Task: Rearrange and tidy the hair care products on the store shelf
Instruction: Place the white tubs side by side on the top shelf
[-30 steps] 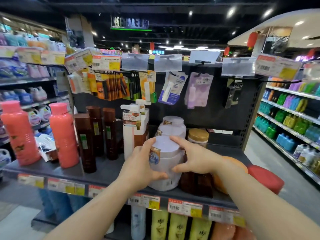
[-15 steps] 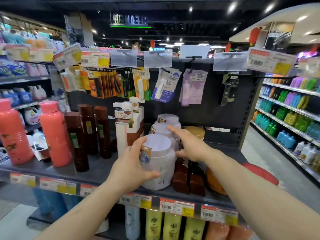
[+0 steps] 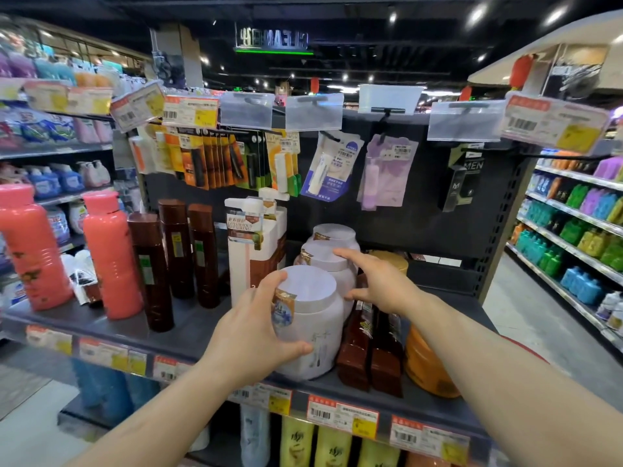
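Observation:
A white jar with a pale lid (image 3: 312,318) stands at the front of the dark shelf (image 3: 188,325). My left hand (image 3: 253,335) grips its left side, thumb across the front. Behind it stand a second white jar (image 3: 328,264) and a third white jar (image 3: 333,232) in a row. My right hand (image 3: 374,284) reaches over to the second jar with fingers spread, index finger at its lid. Brown packs (image 3: 367,352) and an orange jar (image 3: 424,369) sit under my right forearm. A gold-lidded jar (image 3: 392,259) shows behind my right hand.
Left on the shelf stand two coral bottles (image 3: 111,254), three dark brown bottles (image 3: 151,271) and white-brown pump bottles (image 3: 251,244). Hanging packets (image 3: 332,166) and price-tag holders (image 3: 313,111) line the back panel. Yellow bottles (image 3: 296,443) fill the shelf below. An aisle runs at the right.
My right hand has left the front jar and moved back to the second white jar. My left hand still grips the front jar.

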